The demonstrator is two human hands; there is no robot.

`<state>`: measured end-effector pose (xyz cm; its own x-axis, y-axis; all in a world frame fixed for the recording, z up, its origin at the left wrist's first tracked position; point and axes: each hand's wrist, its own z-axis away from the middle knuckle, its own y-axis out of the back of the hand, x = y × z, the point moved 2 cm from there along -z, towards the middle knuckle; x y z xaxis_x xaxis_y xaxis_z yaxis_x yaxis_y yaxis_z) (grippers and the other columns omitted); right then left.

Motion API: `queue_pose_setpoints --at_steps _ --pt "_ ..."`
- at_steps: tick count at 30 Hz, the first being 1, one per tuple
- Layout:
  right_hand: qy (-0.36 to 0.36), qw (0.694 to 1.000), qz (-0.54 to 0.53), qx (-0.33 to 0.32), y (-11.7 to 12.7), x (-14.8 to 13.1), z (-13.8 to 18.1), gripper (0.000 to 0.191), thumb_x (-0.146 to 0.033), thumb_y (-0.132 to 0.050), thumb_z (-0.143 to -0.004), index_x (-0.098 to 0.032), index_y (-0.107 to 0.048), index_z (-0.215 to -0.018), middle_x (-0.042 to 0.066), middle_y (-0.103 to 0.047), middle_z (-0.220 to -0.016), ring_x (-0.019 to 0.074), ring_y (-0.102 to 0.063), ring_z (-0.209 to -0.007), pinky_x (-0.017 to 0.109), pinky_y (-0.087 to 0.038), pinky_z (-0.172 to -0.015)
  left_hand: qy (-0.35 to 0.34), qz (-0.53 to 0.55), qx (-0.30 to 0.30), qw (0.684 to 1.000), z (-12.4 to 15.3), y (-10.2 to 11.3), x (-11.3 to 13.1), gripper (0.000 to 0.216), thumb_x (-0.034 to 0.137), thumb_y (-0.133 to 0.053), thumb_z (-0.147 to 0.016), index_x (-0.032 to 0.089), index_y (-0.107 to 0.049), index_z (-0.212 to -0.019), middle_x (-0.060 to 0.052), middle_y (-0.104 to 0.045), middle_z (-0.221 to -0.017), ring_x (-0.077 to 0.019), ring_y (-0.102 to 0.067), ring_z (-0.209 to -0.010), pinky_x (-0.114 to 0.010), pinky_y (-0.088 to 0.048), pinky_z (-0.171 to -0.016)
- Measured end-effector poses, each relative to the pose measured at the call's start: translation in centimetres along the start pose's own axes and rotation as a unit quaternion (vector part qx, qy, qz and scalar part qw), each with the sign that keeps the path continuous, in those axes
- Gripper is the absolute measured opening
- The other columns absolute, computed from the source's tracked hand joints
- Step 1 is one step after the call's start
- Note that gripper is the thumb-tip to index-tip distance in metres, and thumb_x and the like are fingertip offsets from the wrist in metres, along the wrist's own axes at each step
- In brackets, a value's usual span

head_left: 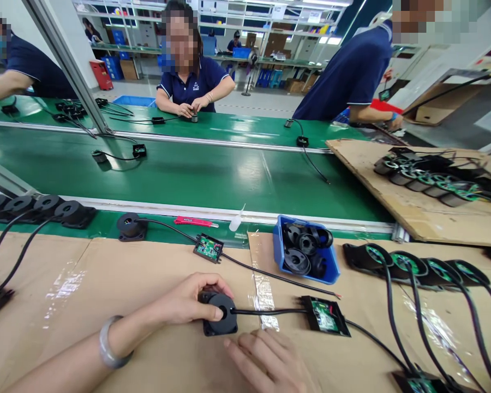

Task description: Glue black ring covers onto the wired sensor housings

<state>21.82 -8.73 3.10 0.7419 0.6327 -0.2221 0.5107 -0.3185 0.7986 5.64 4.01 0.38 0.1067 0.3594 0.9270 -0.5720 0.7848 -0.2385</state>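
My left hand (pixel 184 300) grips a black round motor housing (pixel 225 324) on a square base, thumb on top and fingers behind it. From its centre a black cable (pixel 270 312) runs right to a circuit board in an open black case (pixel 326 316). Just below and right of the housing is my right hand (pixel 270 360), slightly blurred, its fingers loosely stretched and nothing visible in them. Farther back, a similar housing (pixel 131 226) is wired to another cased circuit board (pixel 208 248).
A blue bin (pixel 284 267) holds black rings. Beside it lie a red utility knife (pixel 195 221) and a small white bottle (pixel 236 221). Cabled housings stand in rows at left (pixel 71 214) and right (pixel 405 266). Beyond runs a green conveyor (pixel 213 174), with co-workers on its far side.
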Motion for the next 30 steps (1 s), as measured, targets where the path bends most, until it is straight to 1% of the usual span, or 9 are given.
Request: queue_pose_setpoints --at_steps 4,6,8,10,15,20,24,27,30 --pt "0.054 0.998 -0.016 -0.035 -0.3 0.9 -0.8 0.032 -0.004 -0.036 -0.102 -0.007 -0.067 -0.11 0.007 -0.07 -0.084 0.0145 -0.061 -0.066 0.027 -0.05 -0.058 0.001 -0.004 0.001 1.0 0.0 -0.1 0.1 0.035 0.025 -0.078 -0.064 0.017 -0.067 -0.097 -0.001 -0.065 -0.086 -0.0176 -0.056 -0.082 -0.026 -0.041 -0.074" --pt "0.069 0.997 -0.02 -0.036 -0.3 1.2 -0.8 0.032 -0.002 -0.037 -0.102 -0.006 -0.067 -0.109 0.007 -0.071 -0.084 0.0146 -0.062 -0.068 0.028 -0.052 -0.062 0.004 0.001 0.0 1.0 0.0 -0.1 0.1 0.034 0.023 -0.077 -0.064 0.017 -0.067 -0.096 -0.001 -0.065 -0.086 -0.0174 -0.057 -0.081 -0.026 -0.041 -0.074" --pt "0.078 0.996 -0.018 -0.033 -0.2 1.3 -0.7 0.033 -0.002 -0.036 -0.102 -0.007 -0.068 -0.11 0.007 -0.073 -0.088 0.0148 -0.065 -0.072 0.028 -0.054 -0.069 0.005 0.004 -0.002 1.0 0.0 -0.1 0.0 0.035 0.022 -0.076 -0.063 0.017 -0.067 -0.096 -0.002 -0.066 -0.088 -0.0179 -0.058 -0.083 -0.027 -0.042 -0.076" --pt "0.077 0.996 -0.015 -0.033 -0.1 1.4 -0.7 0.036 -0.003 -0.033 -0.104 -0.008 -0.068 -0.111 0.006 -0.075 -0.092 0.0149 -0.067 -0.076 0.028 -0.054 -0.074 0.005 0.005 -0.003 1.0 0.0 -0.1 -0.1 0.035 0.021 -0.076 -0.063 0.016 -0.067 -0.096 -0.002 -0.066 -0.09 -0.0184 -0.058 -0.085 -0.027 -0.042 -0.078" --pt "0.075 0.997 -0.025 -0.018 -0.2 1.5 -0.7 0.036 -0.005 -0.032 -0.105 -0.009 -0.068 -0.11 0.003 -0.075 -0.093 0.014 -0.068 -0.079 0.027 -0.055 -0.074 0.004 0.004 -0.005 1.0 0.0 0.0 -0.2 0.034 0.02 -0.075 -0.064 0.016 -0.068 -0.097 -0.002 -0.067 -0.09 -0.0182 -0.058 -0.084 -0.027 -0.042 -0.076" --pt "0.07 0.997 -0.041 -0.006 -0.7 1.7 -0.4 0.033 -0.005 -0.035 -0.105 -0.008 -0.068 -0.109 0.004 -0.074 -0.091 0.0139 -0.067 -0.079 0.027 -0.055 -0.076 0.007 0.002 -0.004 1.0 -0.1 0.0 -0.2 0.035 0.02 -0.075 -0.063 0.016 -0.068 -0.097 -0.002 -0.067 -0.09 -0.0181 -0.058 -0.084 -0.027 -0.042 -0.076" --pt "0.065 0.995 -0.078 -0.002 -1.0 1.9 -0.2 0.033 -0.006 -0.035 -0.105 -0.007 -0.067 -0.111 0.005 -0.073 -0.089 0.0142 -0.066 -0.078 0.028 -0.055 -0.076 0.002 -0.004 -0.001 1.0 0.0 -0.1 -0.2 0.035 0.02 -0.075 -0.064 0.016 -0.068 -0.098 -0.002 -0.067 -0.092 -0.0182 -0.058 -0.086 -0.027 -0.042 -0.077" --pt "0.062 0.992 -0.11 -0.01 -1.0 1.9 -0.2 0.031 -0.007 -0.036 -0.104 -0.006 -0.067 -0.111 0.007 -0.073 -0.09 0.0151 -0.066 -0.08 0.028 -0.055 -0.077 0.003 -0.001 -0.003 1.0 0.0 -0.1 -0.2 0.036 0.02 -0.076 -0.064 0.016 -0.068 -0.098 -0.002 -0.066 -0.092 -0.018 -0.058 -0.086 -0.026 -0.042 -0.077" --pt "0.056 0.992 -0.114 -0.017 -1.0 2.0 -0.2 0.028 -0.007 -0.039 -0.104 -0.007 -0.067 -0.111 0.006 -0.074 -0.091 0.0157 -0.066 -0.08 0.029 -0.055 -0.077 0.002 0.003 -0.005 1.0 -0.1 0.0 -0.2 0.036 0.021 -0.076 -0.064 0.015 -0.068 -0.098 -0.002 -0.066 -0.092 -0.0177 -0.058 -0.085 -0.026 -0.042 -0.077"
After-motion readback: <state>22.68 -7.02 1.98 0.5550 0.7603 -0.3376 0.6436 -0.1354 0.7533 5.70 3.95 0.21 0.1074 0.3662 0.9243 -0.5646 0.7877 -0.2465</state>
